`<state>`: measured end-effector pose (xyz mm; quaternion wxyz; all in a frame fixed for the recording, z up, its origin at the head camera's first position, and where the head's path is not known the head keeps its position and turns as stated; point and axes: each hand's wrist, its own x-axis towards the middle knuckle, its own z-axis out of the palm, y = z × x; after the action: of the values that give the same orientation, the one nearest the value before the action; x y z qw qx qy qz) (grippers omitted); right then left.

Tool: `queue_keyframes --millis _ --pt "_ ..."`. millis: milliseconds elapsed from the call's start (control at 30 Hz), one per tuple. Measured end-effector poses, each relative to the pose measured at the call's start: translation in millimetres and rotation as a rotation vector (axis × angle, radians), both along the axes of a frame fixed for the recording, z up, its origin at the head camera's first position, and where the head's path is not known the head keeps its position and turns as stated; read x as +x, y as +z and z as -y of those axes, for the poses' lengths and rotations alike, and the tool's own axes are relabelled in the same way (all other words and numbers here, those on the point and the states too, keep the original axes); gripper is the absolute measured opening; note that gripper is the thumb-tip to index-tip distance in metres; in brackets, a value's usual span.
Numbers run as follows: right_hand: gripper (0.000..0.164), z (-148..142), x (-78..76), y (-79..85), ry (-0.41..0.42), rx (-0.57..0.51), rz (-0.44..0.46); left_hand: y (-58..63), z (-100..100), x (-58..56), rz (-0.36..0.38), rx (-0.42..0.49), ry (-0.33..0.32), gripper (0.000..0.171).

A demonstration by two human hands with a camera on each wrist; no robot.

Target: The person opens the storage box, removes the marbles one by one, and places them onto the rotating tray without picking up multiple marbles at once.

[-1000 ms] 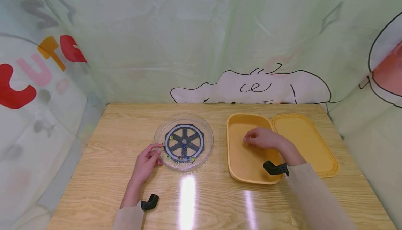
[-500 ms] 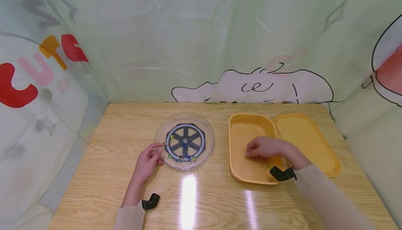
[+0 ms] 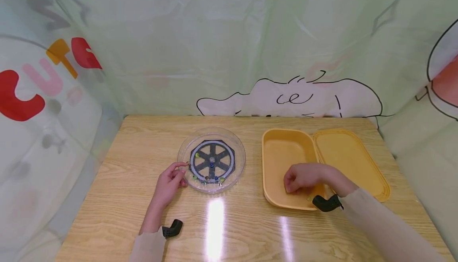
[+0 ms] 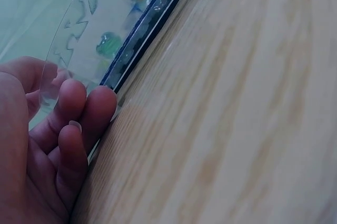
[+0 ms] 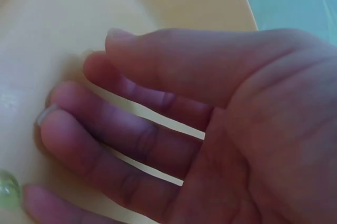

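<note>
In the head view, a clear round dish (image 3: 239, 146) holds several glass marbles (image 3: 221, 180) over a dark six-spoked wheel shape with a pale ring. My left hand (image 3: 169, 182) pinches the dish's left rim; the left wrist view shows fingertips along its clear wall. Inside a yellow box (image 3: 282, 146), my right hand (image 3: 304, 177) reaches low towards the front, fingers loosely bent. In the right wrist view, the thumb lies over the forefinger, and a pale spot by the forefinger's tip is too faint to identify. A yellow-green marble (image 5: 8, 190) sits near the little finger.
The box's yellow lid (image 3: 352, 162) lies to its right. Bare wooden tabletop (image 3: 250, 230) spans the front, with bright reflections. A printed curtain (image 3: 179, 47) hangs behind the table and along both sides.
My right hand has moved towards the front of the yellow box. A yellow-green marble has come into sight beside the right wrist. My left hand has stayed on the dish rim.
</note>
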<state>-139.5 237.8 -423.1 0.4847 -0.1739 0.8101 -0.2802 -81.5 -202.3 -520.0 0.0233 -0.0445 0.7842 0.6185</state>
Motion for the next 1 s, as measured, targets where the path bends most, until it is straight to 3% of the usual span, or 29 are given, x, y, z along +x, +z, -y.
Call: queue_keyframes --millis 367,600,733,867,1000 --pt "0.016 2 12.5 -5.2 -0.028 0.022 0.083 0.0 0 -0.2 0.002 -0.014 0.006 0.02" --pt "0.01 0 16.7 -9.9 -0.026 -0.018 0.121 -0.6 0 -1.9 0.021 -0.004 0.008 0.023" --pt "0.006 -3 14.8 -14.2 -0.006 -0.099 0.157 -0.4 -1 -2.8 0.043 -0.012 0.01 0.025" --pt "0.01 -5 12.7 -18.6 0.028 -0.255 0.184 0.1 -1 -2.1 0.043 -0.008 0.013 0.025" --pt "0.02 -4 10.8 -21.4 0.054 -0.383 0.122 -0.3 0 -1.0 0.021 0.005 0.007 0.022"
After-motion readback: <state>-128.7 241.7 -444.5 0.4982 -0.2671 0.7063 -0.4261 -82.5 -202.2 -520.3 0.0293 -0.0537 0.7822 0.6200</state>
